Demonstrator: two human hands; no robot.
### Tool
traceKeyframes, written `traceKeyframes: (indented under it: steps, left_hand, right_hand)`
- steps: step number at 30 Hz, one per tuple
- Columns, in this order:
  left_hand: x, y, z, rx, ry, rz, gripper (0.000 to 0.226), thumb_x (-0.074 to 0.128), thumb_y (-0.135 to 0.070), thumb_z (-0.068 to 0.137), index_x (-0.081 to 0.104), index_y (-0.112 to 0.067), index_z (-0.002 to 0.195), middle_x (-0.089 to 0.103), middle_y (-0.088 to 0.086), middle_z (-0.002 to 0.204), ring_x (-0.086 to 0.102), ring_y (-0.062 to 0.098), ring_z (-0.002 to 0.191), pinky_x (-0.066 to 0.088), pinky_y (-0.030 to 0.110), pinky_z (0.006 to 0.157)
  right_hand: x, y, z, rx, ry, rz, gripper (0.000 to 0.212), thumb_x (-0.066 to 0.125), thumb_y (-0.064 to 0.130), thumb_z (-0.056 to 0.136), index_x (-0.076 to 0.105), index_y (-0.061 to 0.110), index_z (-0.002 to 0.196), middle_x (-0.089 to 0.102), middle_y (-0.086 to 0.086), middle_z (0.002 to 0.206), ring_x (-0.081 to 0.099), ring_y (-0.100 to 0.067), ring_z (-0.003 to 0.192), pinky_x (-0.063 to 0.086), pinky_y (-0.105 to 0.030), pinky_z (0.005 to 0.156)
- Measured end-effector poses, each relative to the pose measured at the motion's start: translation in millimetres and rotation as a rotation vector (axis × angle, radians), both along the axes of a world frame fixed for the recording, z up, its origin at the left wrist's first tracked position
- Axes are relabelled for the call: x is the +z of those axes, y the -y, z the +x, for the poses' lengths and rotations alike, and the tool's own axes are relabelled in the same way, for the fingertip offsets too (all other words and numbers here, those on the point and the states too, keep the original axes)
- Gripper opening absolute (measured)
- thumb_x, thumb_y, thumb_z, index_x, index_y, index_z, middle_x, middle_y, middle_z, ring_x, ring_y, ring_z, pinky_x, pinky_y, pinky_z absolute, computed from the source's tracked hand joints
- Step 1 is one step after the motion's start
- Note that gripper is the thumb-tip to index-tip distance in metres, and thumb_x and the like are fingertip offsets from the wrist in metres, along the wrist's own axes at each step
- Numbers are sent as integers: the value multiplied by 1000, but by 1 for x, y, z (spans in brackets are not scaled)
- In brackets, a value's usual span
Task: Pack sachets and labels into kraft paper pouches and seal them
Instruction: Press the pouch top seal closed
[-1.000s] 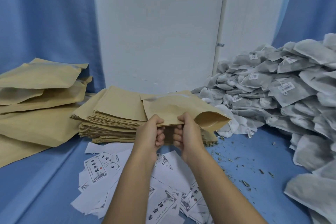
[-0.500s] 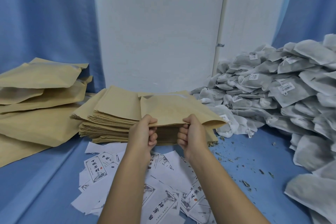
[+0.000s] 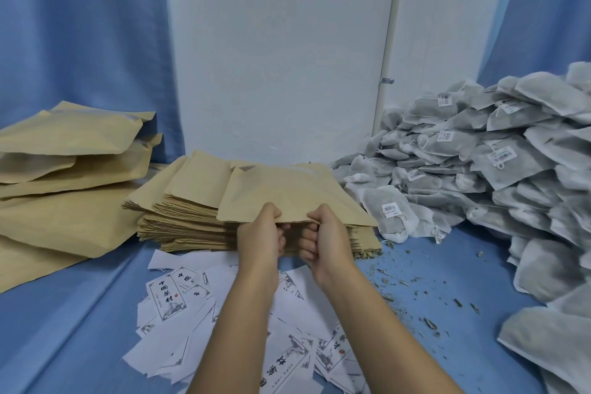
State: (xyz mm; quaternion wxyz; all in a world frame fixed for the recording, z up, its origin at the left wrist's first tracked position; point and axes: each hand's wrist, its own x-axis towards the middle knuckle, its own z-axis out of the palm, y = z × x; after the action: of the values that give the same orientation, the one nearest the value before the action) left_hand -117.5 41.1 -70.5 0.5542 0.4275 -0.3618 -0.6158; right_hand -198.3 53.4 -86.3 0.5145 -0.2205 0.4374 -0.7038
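I hold one kraft paper pouch [image 3: 287, 192] flat above the stack of empty pouches [image 3: 182, 214]. My left hand [image 3: 260, 235] and my right hand [image 3: 324, 233] pinch its near edge side by side, thumbs on top and fingers curled underneath. The pouch's mouth looks pressed flat. White printed labels [image 3: 179, 294] lie scattered on the blue cloth below my forearms. A large heap of grey sachets [image 3: 479, 166] with small white tags fills the right side.
Filled kraft pouches [image 3: 60, 169] are piled at the left. Dried herb crumbs [image 3: 425, 301] litter the blue cloth [image 3: 80, 329] between the labels and the sachets. A white wall panel [image 3: 278, 57] and blue curtains stand behind.
The pouch's right end, puffed open a second ago, has flattened. My hands spread apart along the near edge, then came back close together, and the pouch now lies lower over the stack.
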Motion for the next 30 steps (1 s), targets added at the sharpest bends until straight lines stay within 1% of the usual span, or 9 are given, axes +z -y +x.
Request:
traceKeyframes:
  steps: [5,11,14,16,19,22,24,26,30]
  left_hand:
    - [-1,-4,-4,-104,93,-2,32,56,-12,81,47,-11,50,36,-4,38,27,9,30,21,13,34]
    - [-2,0,-3,-23,57,-14,28,56,-14,81,42,-11,57,33,-3,42,25,11,34,19,15,35]
    - [-2,-3,-5,-103,120,-17,31,56,-14,81,43,-13,53,33,-2,41,25,10,31,20,13,35]
    - [-1,-2,-4,-57,117,-29,28,57,-12,80,43,-13,57,32,-2,42,25,10,32,23,17,37]
    - [0,2,-1,24,89,-30,24,57,-13,81,41,-13,62,32,-1,50,25,12,39,21,19,38]
    - [-2,0,-2,-89,144,-8,26,58,-17,82,43,-13,61,35,0,49,27,13,39,19,15,36]
    - [-3,-3,-5,-160,156,-15,30,57,-15,83,45,-11,56,36,-2,41,28,10,32,22,13,35]
    - [-4,-2,-5,-129,134,-20,29,56,-13,83,44,-11,57,34,-2,40,27,9,31,22,13,34]
    - [-7,2,-3,-69,146,-21,22,56,-14,82,42,-14,66,32,2,53,23,12,40,19,18,36]
  right_hand:
    - [1,-4,5,101,-74,9,36,41,16,87,34,16,51,29,7,35,17,-6,29,13,-17,30]
    - [-2,-3,3,47,88,-45,31,43,12,86,31,18,57,21,8,38,13,-6,30,10,-18,32]
    - [-2,-4,5,103,41,-33,34,42,13,86,35,16,53,24,7,37,15,-6,31,11,-18,34]
    - [-2,-6,4,127,35,-19,35,41,18,86,41,17,51,24,7,39,16,-7,33,11,-18,34]
    - [-3,-4,0,54,109,-31,26,44,14,84,35,18,60,21,7,42,15,-7,34,10,-18,33]
    - [-3,-4,0,54,90,-18,31,43,10,84,31,17,56,20,7,39,14,-7,32,10,-18,33]
    - [-3,-6,1,97,42,-6,35,44,12,84,38,16,49,25,6,37,17,-7,32,12,-17,33]
    - [-3,-8,1,118,32,8,40,44,17,84,44,16,44,28,6,38,17,-7,32,12,-17,33]
    - [-5,-5,-1,33,85,20,28,44,11,83,31,18,59,20,7,41,13,-7,33,9,-18,33]
